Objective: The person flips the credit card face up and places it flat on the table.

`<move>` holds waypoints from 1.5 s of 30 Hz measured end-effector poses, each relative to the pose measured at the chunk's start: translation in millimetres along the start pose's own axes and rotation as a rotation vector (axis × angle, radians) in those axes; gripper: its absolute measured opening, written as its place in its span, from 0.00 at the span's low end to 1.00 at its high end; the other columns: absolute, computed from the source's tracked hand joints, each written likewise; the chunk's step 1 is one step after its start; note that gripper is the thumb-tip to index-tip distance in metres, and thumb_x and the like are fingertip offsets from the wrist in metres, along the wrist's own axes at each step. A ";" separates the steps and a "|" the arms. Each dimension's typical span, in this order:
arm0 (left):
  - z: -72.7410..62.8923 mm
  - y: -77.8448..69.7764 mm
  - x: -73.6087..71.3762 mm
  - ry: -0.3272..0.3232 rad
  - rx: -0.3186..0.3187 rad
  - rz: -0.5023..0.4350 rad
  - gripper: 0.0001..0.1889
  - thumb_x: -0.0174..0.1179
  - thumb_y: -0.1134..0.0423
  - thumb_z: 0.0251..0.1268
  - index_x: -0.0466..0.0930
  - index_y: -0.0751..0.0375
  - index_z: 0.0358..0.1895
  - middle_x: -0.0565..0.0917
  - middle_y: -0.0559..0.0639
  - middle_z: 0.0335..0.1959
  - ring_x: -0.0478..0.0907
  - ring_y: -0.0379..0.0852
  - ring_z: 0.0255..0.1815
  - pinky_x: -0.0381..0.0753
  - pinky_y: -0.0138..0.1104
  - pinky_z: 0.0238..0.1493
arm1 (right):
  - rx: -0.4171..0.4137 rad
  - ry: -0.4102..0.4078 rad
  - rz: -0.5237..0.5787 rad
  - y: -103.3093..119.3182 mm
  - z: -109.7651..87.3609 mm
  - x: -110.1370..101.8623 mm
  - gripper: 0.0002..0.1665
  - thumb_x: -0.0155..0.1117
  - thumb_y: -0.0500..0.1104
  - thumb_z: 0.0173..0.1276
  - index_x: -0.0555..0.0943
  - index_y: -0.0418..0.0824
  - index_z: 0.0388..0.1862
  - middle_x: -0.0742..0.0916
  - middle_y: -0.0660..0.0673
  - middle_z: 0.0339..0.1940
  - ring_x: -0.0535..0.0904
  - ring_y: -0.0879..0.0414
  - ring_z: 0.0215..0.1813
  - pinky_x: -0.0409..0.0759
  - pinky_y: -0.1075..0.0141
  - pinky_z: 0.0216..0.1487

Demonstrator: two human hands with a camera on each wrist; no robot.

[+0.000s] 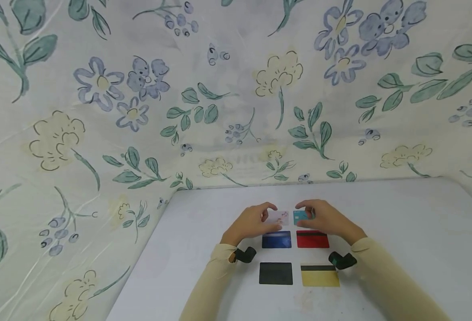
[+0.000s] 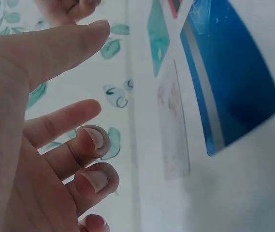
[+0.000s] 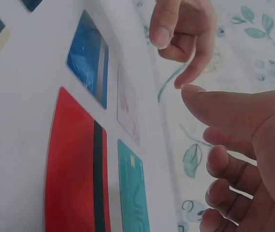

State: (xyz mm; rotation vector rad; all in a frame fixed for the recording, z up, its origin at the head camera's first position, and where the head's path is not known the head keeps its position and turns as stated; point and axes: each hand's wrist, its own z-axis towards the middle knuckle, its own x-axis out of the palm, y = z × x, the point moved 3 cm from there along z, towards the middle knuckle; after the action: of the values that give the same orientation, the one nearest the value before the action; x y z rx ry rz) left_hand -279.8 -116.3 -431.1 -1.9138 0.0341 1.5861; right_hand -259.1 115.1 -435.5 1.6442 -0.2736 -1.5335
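My left hand (image 1: 256,220) hovers by a pale card with pink marks (image 1: 283,217), thumb and fingers apart. In the left wrist view a gap shows between its fingers (image 2: 94,137) and the cards. Over a teal chip card (image 1: 300,216) hangs my right hand (image 1: 322,217), loosely bent and holding nothing; it covers part of that card. Nearer to me lie a blue card (image 1: 276,240) with a silver stripe and a red card (image 1: 313,240) with a black stripe. A black card (image 1: 275,273) and a gold card (image 1: 320,277) form the nearest row.
The cards lie flat in two columns on a white table (image 1: 412,223). A floral cloth (image 1: 236,98) hangs behind the table and along its left side. Dark wrist devices (image 1: 342,260) sit at both sleeve cuffs. A faint brownish smudge (image 1: 306,298) marks the tabletop below the gold card.
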 end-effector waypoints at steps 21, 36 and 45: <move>-27.7 21.6 10.3 0.018 -0.071 -0.088 0.33 0.71 0.43 0.61 0.77 0.52 0.66 0.75 0.45 0.32 0.70 0.39 0.30 0.67 0.30 0.29 | 0.112 0.007 0.066 4.5 -5.9 28.0 0.29 0.75 0.46 0.65 0.82 0.39 0.64 0.77 0.49 0.30 0.72 0.56 0.35 0.72 0.66 0.36; -29.5 28.0 15.5 0.033 -0.096 -0.076 0.33 0.73 0.44 0.58 0.77 0.53 0.64 0.74 0.45 0.30 0.71 0.40 0.30 0.67 0.32 0.30 | 0.129 0.021 0.043 5.0 -6.9 36.0 0.30 0.78 0.44 0.63 0.81 0.38 0.63 0.77 0.49 0.30 0.73 0.57 0.35 0.72 0.67 0.34; -32.5 28.5 15.8 0.051 -0.114 -0.082 0.35 0.77 0.46 0.55 0.77 0.54 0.65 0.73 0.45 0.30 0.70 0.41 0.31 0.66 0.32 0.31 | 0.148 0.052 0.071 7.5 -6.7 41.0 0.30 0.79 0.43 0.62 0.82 0.37 0.61 0.77 0.48 0.30 0.72 0.57 0.33 0.69 0.67 0.31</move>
State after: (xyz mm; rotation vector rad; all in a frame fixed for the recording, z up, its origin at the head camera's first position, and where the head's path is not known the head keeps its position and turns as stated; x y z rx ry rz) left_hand -258.9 -148.8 -456.0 -2.0165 -0.1135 1.5133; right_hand -241.1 86.1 -460.3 1.7671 -0.4219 -1.4442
